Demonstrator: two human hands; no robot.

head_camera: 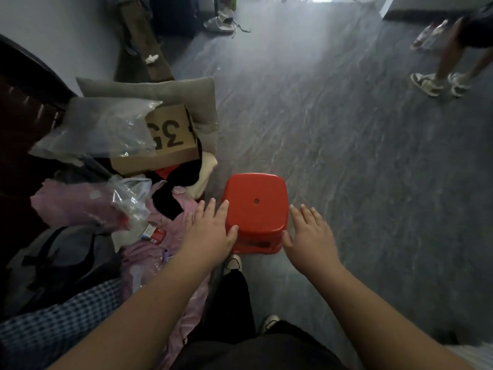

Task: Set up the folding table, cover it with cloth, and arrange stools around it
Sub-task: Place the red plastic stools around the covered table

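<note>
Red stool (256, 209) sits on floor (346, 156) btwn your hands. Left hand (210, 231) spread, thumb touching its seat edge; right hand (310, 233) spread just beside. Stool legs hidden under seat.

Both bare forearms reach forward and down. Left hand (210, 231) flat, fingers spread, thumb out to the right. Right hand (310, 235) flat, fingers together, palm down. Neither grips anything.
</note>
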